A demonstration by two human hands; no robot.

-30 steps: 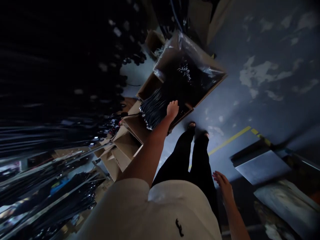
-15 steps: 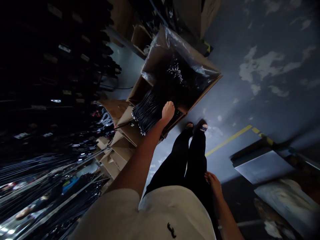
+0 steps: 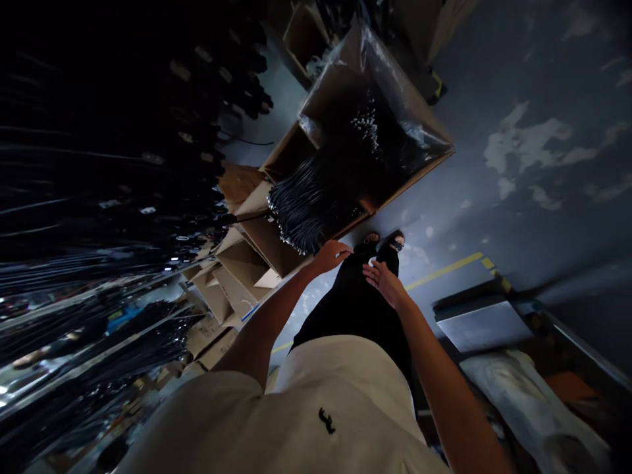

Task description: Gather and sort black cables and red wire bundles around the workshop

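My left hand (image 3: 332,257) is in the air in front of my dark trousers, just below the near edge of a cardboard box (image 3: 419,172). Its fingers stretch to the right, slightly bent, with nothing visible in them. Facing it, my right hand (image 3: 386,283) has its fingers apart; a small pale spot by its fingertips is too small to make out. A thick bundle of black cables (image 3: 301,204) with shiny tips lies in the box, apart from both hands. More dark cables with silvery ends (image 3: 365,128) lie further in, beside a clear plastic liner (image 3: 390,72).
Several open cardboard boxes (image 3: 241,263) stand to the left. Dark cables hang in dense rows (image 3: 148,158) further left. On the right are a grey flat panel (image 3: 486,326), a pale sack (image 3: 513,388) and a yellow floor line (image 3: 444,271).
My left hand has left the cables in the box and drawn back towards my body. My right hand has risen from my side to face it.
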